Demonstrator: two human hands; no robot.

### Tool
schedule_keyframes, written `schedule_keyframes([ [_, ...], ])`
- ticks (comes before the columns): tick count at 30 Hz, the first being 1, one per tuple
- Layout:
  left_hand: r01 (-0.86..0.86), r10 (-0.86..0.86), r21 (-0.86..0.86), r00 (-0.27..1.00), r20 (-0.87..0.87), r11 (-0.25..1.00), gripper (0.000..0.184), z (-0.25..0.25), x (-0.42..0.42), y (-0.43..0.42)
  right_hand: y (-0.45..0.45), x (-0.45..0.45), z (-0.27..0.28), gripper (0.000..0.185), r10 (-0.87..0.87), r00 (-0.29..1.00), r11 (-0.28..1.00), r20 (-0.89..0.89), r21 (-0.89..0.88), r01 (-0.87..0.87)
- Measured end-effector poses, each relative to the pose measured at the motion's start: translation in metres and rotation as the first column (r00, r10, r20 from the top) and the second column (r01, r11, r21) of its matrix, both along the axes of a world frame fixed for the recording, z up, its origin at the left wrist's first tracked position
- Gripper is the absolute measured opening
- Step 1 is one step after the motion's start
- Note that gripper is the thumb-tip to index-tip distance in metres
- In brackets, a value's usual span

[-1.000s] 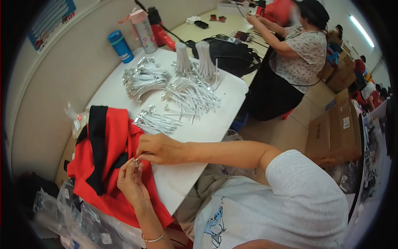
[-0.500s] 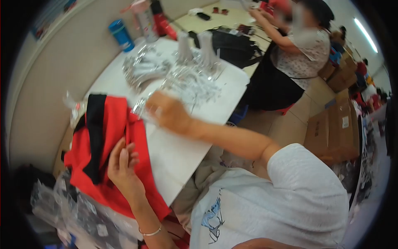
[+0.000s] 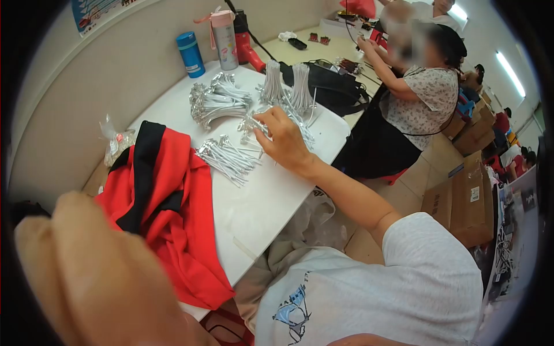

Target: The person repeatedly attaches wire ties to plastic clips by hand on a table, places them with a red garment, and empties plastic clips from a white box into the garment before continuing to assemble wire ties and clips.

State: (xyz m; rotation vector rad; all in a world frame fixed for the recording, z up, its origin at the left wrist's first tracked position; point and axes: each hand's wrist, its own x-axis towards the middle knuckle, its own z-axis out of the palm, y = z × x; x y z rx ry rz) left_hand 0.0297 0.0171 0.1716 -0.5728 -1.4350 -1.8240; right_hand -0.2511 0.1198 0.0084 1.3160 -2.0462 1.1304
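My right hand (image 3: 285, 141) reaches over the white table, its thumb and fingers curled on a small clump of white wires (image 3: 249, 128) with clear connector ends. Close beside it, a fanned bundle of white wires (image 3: 231, 161) lies on the tabletop. A larger bundle of the same wires (image 3: 222, 104) rests behind, and two bundles (image 3: 272, 83) stand upright farther back. My left hand (image 3: 98, 271) looms large and blurred at the lower left, near the camera; its fingers are not clear. A red and black cloth (image 3: 193, 230) drapes over the table's near left side.
A blue bottle (image 3: 191, 56) and a pink-lidded tumbler (image 3: 224, 43) stand by the wall. A black bag (image 3: 332, 86) lies beyond the table. A person (image 3: 424, 86) sits at the adjoining table; a cardboard box (image 3: 459, 202) is on the floor.
My left hand has left the red cloth and come up close to the camera. My right hand has moved off the cloth's edge to the wires. The view has shifted.
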Motion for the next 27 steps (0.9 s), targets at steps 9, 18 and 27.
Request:
schedule_keyframes([
  [9,-0.222,0.220,-0.095,0.975,-0.023,0.971,0.063,0.017,-0.043,0.050,0.017,0.008,0.010,0.019,0.017,1.000,0.998,0.019,0.062,-0.018],
  [18,-0.549,0.538,-0.192,0.836,-0.107,0.814,0.053,0.028,-0.063,0.049,0.021,0.000,0.002,0.020,0.070,0.998,0.998,-0.007,0.001,-0.070],
  [27,-0.707,0.803,-0.408,0.582,0.127,0.577,0.044,0.002,0.014,0.033,0.008,0.001,-0.017,0.017,0.109,0.993,0.966,0.055,0.229,-0.119],
])
